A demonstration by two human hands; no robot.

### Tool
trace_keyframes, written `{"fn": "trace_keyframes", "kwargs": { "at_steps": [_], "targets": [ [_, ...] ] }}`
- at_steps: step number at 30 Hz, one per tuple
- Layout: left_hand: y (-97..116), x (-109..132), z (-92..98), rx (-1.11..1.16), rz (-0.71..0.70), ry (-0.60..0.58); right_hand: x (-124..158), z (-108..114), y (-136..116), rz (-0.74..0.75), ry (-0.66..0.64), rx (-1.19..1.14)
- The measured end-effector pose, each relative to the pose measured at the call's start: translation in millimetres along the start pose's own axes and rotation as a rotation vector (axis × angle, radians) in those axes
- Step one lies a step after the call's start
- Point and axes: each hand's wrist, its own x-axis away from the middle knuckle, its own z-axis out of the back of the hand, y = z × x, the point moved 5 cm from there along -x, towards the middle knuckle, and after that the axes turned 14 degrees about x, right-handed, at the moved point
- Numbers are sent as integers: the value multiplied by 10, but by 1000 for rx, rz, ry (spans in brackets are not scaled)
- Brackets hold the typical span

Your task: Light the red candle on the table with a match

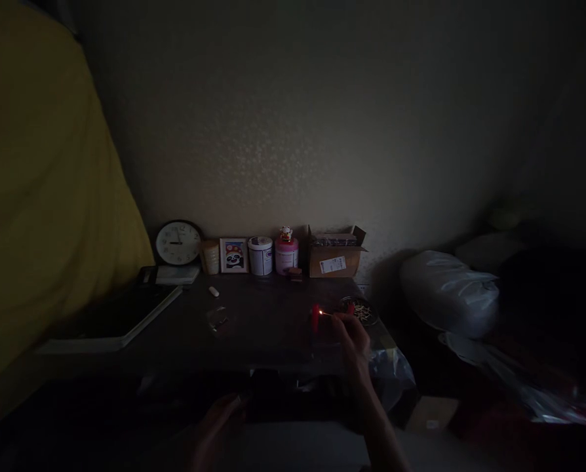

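Note:
The room is very dark. My right hand point(352, 335) reaches out over a dark desk point(253, 331) and pinches a thin lit match point(325, 314), whose glowing tip sits against a small red candle point(316, 319). Just behind that hand lies a small round dish point(358, 309) holding several matchsticks. My left hand point(219, 419) rests low near the desk's front edge, dim and partly curled; whether it holds anything is hidden by the dark.
Along the wall stand a round clock point(178, 242), a small jar point(211, 256), a framed panda picture point(234, 255), a white tub point(260, 255), a pink tub point(286, 254) and an open cardboard box point(335, 254). A yellow curtain point(42, 190) hangs left; a plastic-wrapped bundle point(448, 292) lies right.

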Motion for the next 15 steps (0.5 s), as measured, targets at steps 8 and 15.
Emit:
{"fn": "trace_keyframes", "kwargs": {
  "at_steps": [8,15],
  "targets": [
    [-36,-86,-16,9,55,11,-101,-83,-19,-34,-24,25],
    [25,-21,-23,-5,49,16,-175,-147,70,-29,-30,68]
  ]
}}
